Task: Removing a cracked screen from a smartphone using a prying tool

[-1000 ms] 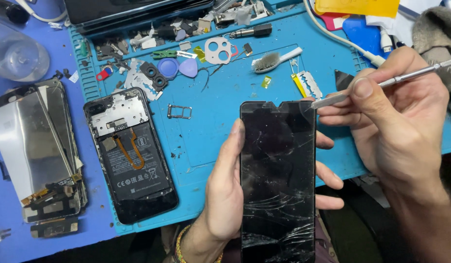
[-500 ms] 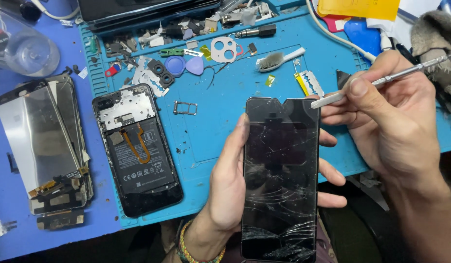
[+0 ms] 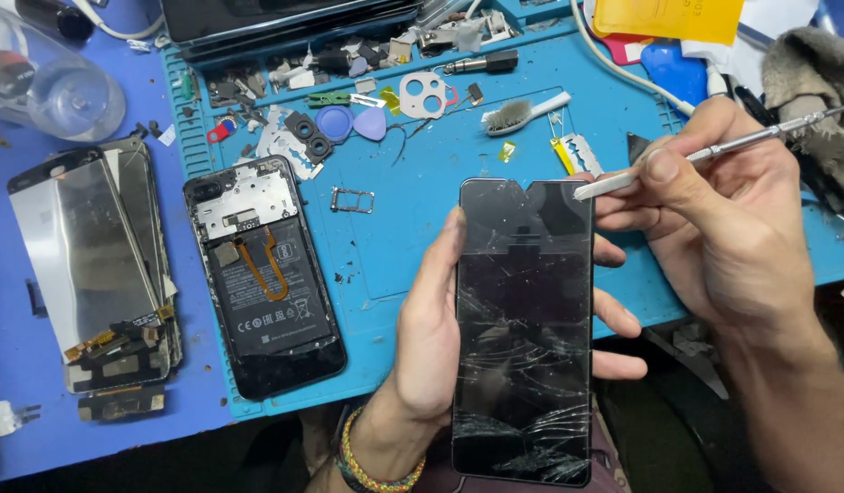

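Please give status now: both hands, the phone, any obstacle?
Left hand grips cracked phone. Right hand holds metal tool, tip at phone's top right edge. Nothing between.

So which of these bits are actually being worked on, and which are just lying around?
In use: left hand, cracked phone screen, right hand, metal pry tool.

Lying about: opened phone, detached screens, SIM tray, small brush, guitar-pick openers, grey rag.

opened phone (image 3: 262,274), detached screens (image 3: 89,265), brush (image 3: 522,114), blue mat (image 3: 413,246)
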